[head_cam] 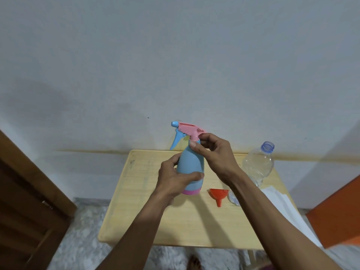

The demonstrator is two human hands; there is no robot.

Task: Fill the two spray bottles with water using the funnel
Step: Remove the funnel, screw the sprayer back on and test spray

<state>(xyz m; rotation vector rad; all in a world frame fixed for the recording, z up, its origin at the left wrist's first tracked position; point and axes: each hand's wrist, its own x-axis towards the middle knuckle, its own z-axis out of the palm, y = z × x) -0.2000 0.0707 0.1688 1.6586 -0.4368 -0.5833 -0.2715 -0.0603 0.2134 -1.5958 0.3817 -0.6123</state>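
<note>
Over the table (136, 211), both hands grip the spray bottle (191, 162).

On the table (136, 221), the funnel (217, 194) lies between spray bottle (191, 162) and water bottle (258, 164).

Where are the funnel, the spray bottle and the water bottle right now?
funnel (217, 193): head view, on its red cone.
spray bottle (191, 162): head view, on its blue body.
water bottle (258, 164): head view, on its clear shoulder.
</note>
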